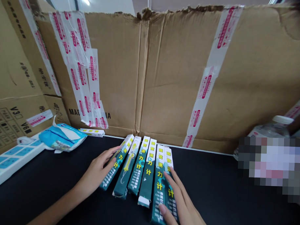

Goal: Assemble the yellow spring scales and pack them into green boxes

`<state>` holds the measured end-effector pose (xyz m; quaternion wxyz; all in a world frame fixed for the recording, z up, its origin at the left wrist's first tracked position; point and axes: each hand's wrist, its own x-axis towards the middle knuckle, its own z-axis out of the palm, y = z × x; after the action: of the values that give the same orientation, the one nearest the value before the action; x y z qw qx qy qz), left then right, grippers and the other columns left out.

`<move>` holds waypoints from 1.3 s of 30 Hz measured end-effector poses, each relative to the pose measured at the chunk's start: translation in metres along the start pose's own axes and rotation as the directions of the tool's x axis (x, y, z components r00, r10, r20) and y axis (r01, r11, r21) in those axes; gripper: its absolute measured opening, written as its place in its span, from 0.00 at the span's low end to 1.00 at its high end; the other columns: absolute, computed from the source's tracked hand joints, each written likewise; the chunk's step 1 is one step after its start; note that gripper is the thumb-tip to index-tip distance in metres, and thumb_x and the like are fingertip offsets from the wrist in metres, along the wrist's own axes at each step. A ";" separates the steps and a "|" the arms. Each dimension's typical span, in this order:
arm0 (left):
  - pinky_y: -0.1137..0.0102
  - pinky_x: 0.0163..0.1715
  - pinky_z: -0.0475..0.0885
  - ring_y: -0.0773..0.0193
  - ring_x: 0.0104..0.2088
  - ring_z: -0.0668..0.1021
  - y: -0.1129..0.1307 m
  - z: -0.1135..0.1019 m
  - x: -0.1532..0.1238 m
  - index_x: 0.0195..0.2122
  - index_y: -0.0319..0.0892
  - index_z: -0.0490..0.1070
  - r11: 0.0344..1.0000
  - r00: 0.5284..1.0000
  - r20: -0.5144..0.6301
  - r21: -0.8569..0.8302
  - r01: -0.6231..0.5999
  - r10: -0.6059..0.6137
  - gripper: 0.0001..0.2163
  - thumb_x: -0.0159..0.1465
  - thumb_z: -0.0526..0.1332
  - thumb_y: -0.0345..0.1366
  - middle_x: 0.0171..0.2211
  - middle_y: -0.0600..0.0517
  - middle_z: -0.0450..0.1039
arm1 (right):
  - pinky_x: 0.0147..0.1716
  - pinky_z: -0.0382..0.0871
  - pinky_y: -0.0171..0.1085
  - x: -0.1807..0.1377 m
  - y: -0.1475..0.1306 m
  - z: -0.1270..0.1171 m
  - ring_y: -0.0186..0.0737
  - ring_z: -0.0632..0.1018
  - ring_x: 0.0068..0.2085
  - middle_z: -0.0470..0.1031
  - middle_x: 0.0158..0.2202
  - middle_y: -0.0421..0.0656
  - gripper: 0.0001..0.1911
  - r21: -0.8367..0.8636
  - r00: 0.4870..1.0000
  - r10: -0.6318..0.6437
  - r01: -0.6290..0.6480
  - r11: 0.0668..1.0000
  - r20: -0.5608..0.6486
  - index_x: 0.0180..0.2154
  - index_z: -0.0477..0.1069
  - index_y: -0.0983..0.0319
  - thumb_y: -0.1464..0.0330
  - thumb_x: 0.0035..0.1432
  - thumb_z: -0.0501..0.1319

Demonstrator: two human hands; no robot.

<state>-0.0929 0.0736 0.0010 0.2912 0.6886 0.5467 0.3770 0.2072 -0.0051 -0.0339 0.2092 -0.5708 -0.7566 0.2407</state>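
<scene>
Several slim green-and-white boxes with yellow lettering lie side by side on the black table (206, 193), fanned slightly apart. My left hand (101, 168) rests over the leftmost box (109, 179), its fingers stretched across the upper part. A neighbouring box (127, 167) carries a picture of a yellow spring scale with a hook. Two more boxes, a middle one (138, 164) and one with a white end flap (149, 168), lie untouched. My right hand (183, 202) lies with spread fingers on the two rightmost boxes, the inner one (160, 168) and the outer one (171, 192), partly covering them.
A tall cardboard wall (171, 77) stands behind the table. At left are a white power strip (18, 155), a blue-and-white packet (63, 137) and another small box (95, 133). A clear bottle with a white cap (282, 120) stands at right beside a blurred-out patch.
</scene>
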 end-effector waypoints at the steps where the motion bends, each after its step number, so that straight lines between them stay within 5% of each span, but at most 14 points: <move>1: 0.59 0.57 0.71 0.55 0.56 0.76 -0.002 -0.002 0.001 0.56 0.51 0.70 0.998 1.000 -0.012 0.061 -0.005 0.006 0.19 0.67 0.52 0.46 0.56 0.53 0.75 | 0.67 0.52 0.49 0.000 0.000 0.000 0.52 0.47 0.71 0.31 0.74 0.42 0.36 0.001 1.000 0.000 0.000 1.000 0.001 0.70 0.44 0.60 0.53 0.67 0.49; 6: 0.54 0.62 0.64 0.53 0.59 0.73 -0.007 -0.008 0.002 0.55 0.45 0.72 0.975 0.997 -0.068 0.220 -0.026 0.042 0.21 0.67 0.51 0.46 0.59 0.49 0.72 | 0.67 0.50 0.49 -0.002 -0.003 -0.001 0.50 0.46 0.71 0.33 0.74 0.44 0.35 -0.019 0.999 -0.028 0.028 0.999 -0.020 0.70 0.45 0.62 0.55 0.68 0.48; 10: 0.55 0.64 0.61 0.57 0.64 0.67 0.009 -0.003 -0.010 0.58 0.47 0.70 0.878 0.950 -0.053 0.399 -0.264 0.309 0.19 0.70 0.51 0.44 0.62 0.51 0.68 | 0.68 0.48 0.49 -0.002 -0.006 -0.002 0.49 0.45 0.71 0.32 0.74 0.46 0.36 -0.039 0.999 -0.030 0.029 0.999 -0.014 0.70 0.44 0.64 0.54 0.69 0.46; 13: 0.52 0.63 0.63 0.53 0.66 0.62 0.026 0.002 -0.025 0.66 0.49 0.59 0.659 0.844 0.197 0.546 -0.517 0.499 0.25 0.69 0.55 0.47 0.66 0.49 0.61 | 0.68 0.47 0.49 0.000 -0.008 -0.003 0.49 0.45 0.71 0.33 0.73 0.47 0.36 -0.044 0.999 -0.033 0.033 0.998 -0.006 0.70 0.44 0.65 0.54 0.69 0.46; 15: 0.48 0.62 0.63 0.46 0.66 0.62 0.031 0.006 -0.032 0.70 0.45 0.49 0.500 0.748 0.396 0.566 -0.655 0.532 0.40 0.62 0.58 0.59 0.68 0.44 0.55 | 0.68 0.47 0.50 0.001 -0.009 -0.004 0.50 0.44 0.71 0.33 0.73 0.48 0.36 -0.036 0.999 -0.042 0.041 0.999 -0.011 0.70 0.45 0.65 0.53 0.69 0.47; 17: 0.49 0.60 0.65 0.44 0.65 0.65 0.030 0.009 -0.035 0.70 0.43 0.47 0.405 0.704 0.474 0.588 -0.700 0.529 0.47 0.56 0.59 0.65 0.68 0.41 0.56 | 0.67 0.48 0.52 0.002 -0.011 -0.005 0.52 0.45 0.71 0.34 0.73 0.47 0.35 -0.018 0.999 -0.049 0.049 0.999 -0.017 0.70 0.46 0.62 0.53 0.68 0.47; 21: 0.54 0.56 0.72 0.49 0.59 0.72 0.018 0.011 -0.035 0.67 0.53 0.55 0.402 0.736 0.411 0.642 -0.653 0.538 0.32 0.64 0.60 0.53 0.62 0.48 0.67 | 0.66 0.51 0.55 0.001 -0.012 -0.007 0.55 0.47 0.71 0.34 0.74 0.44 0.33 0.009 0.998 -0.057 0.058 0.998 -0.025 0.69 0.48 0.57 0.54 0.68 0.48; 24: 0.60 0.52 0.76 0.57 0.53 0.76 0.013 0.009 -0.035 0.65 0.62 0.58 0.530 0.795 0.316 0.612 -0.588 0.517 0.20 0.73 0.52 0.41 0.58 0.53 0.71 | 0.66 0.51 0.56 -0.001 -0.013 -0.008 0.56 0.47 0.71 0.34 0.74 0.43 0.32 0.011 0.998 -0.056 0.056 0.998 -0.022 0.69 0.48 0.55 0.54 0.68 0.48; 28: 0.60 0.47 0.79 0.58 0.46 0.78 0.012 0.007 -0.036 0.60 0.58 0.67 0.634 0.861 0.177 0.610 -0.476 0.476 0.17 0.72 0.52 0.38 0.55 0.50 0.72 | 0.66 0.50 0.56 -0.001 -0.016 -0.009 0.56 0.47 0.71 0.34 0.74 0.45 0.33 -0.003 0.999 -0.049 0.049 0.999 -0.012 0.69 0.48 0.57 0.53 0.68 0.48; 34: 0.54 0.51 0.76 0.49 0.51 0.75 0.012 0.010 -0.040 0.58 0.49 0.71 0.574 0.921 0.158 0.741 -0.348 0.356 0.20 0.64 0.64 0.37 0.53 0.47 0.75 | 0.67 0.48 0.55 0.001 -0.020 -0.010 0.54 0.46 0.71 0.33 0.74 0.46 0.34 -0.029 1.000 -0.024 0.024 0.999 0.003 0.70 0.47 0.60 0.52 0.68 0.46; 39: 0.49 0.48 0.76 0.46 0.46 0.77 0.010 0.019 -0.049 0.62 0.50 0.67 0.421 0.936 0.145 0.864 -0.277 0.320 0.28 0.62 0.54 0.21 0.55 0.45 0.74 | 0.67 0.48 0.52 0.000 -0.024 -0.011 0.51 0.45 0.71 0.32 0.74 0.45 0.35 -0.030 1.000 -0.006 0.006 1.000 0.010 0.70 0.46 0.61 0.52 0.68 0.44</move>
<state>-0.0774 0.0242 -0.0106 -0.1827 0.8172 0.5363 0.1058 0.1958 -0.0092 -0.0110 0.1976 -0.5705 -0.7629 0.2312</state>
